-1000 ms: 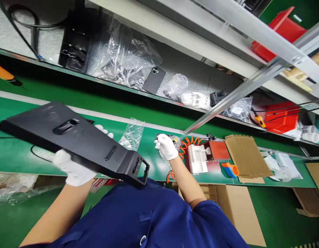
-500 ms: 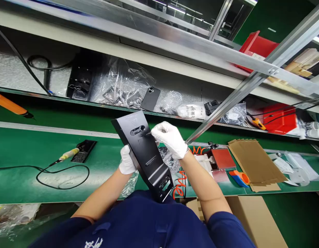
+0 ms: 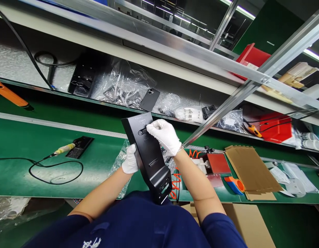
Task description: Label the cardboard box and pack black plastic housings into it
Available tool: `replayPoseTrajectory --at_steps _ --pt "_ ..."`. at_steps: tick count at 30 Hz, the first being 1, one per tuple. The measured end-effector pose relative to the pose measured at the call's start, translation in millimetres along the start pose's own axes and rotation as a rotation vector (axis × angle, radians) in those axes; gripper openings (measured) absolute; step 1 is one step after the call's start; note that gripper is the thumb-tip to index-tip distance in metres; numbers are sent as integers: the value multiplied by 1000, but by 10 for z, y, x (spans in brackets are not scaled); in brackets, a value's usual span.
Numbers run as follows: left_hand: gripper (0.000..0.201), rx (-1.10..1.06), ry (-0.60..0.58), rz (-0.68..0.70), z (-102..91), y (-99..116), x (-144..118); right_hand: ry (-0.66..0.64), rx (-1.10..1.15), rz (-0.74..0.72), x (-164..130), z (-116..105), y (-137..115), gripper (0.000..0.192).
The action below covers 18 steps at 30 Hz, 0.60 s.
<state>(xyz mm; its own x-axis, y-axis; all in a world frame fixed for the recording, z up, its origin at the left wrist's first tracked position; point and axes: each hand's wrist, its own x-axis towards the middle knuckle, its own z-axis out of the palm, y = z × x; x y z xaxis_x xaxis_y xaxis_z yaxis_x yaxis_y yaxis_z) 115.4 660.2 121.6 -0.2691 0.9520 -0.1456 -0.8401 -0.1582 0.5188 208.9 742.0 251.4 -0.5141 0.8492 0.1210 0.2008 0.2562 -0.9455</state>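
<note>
In front of my chest I hold a long black housing panel [image 3: 150,151], tilted, with a printed triangle mark and a slot near its far end and cutouts at its bent near end. My left hand [image 3: 130,160], in a white glove, grips its left edge, thumb showing on the side. My gloved right hand [image 3: 166,136] is closed in a pinch at the slot near the far end. Whatever the pinching fingertips hold is too small or hidden to make out. Behind the panel, clear plastic wrap [image 3: 120,162] lies on the green bench.
A yellow-handled corded tool [image 3: 63,148] rests by a black part [image 3: 80,146] at left. To the right are a red box-shaped device [image 3: 218,163], an orange-blue tape roll [image 3: 235,185] and cardboard sheets [image 3: 249,168]. A metal post [image 3: 221,106] slants beside my right arm; the shelf holds a phone [image 3: 150,99].
My right hand has moved onto the slot at the panel's far end, covering part of it. The panel has turned slightly and shifted a little right in view.
</note>
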Motion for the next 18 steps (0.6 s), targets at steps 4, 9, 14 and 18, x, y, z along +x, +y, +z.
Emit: replayPoseTrajectory --at_steps 4,9,14,18 --pt "58 -21 25 96 117 -82 -12 98 -40 -15 -39 12 26 23" --pt "59 -106 66 129 246 -181 15 266 10 -7 -28 37 177 15" --pt "63 -143 121 91 265 -251 72 244 246 -34 25 -14 374 43" --pt "60 -71 134 144 317 -271 37 49 206 -21 -10 -57 313 46"
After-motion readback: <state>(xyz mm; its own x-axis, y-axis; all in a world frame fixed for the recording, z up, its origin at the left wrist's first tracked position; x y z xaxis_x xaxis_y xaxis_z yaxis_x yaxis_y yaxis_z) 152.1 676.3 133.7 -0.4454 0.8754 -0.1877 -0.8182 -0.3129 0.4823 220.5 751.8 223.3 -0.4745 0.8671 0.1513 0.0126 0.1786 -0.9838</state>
